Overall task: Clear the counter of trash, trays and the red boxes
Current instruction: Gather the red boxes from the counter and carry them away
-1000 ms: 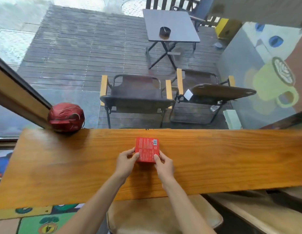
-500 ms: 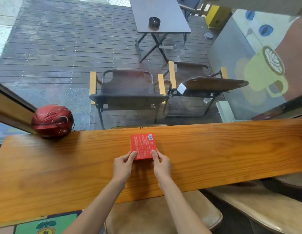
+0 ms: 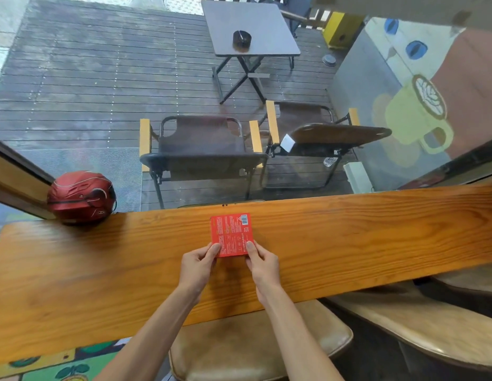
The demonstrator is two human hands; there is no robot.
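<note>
1. A long wooden worktop (image 3: 349, 243) with an orange-brown, glossy surface and clear grain lines is seen across the whole view, in front of a glass window.
2. A round stool (image 3: 239, 350) with a tan, worn seat is placed under the near edge of the worktop.
3. A red helmet (image 3: 80, 198), rounded and matte, is set on the far left end of the worktop, against the window frame.
4. A flat, square red box (image 3: 231, 234) with small printed text and a barcode is located near the middle of the worktop; whether it lies flat or is slightly lifted cannot be told.
5. The left hand (image 3: 196, 266) is closed on the near left corner of the box, thumb on top.
6. The right hand (image 3: 262, 264) is closed on the near right corner in the same way; both forearms are stretched forward, bare.
</note>
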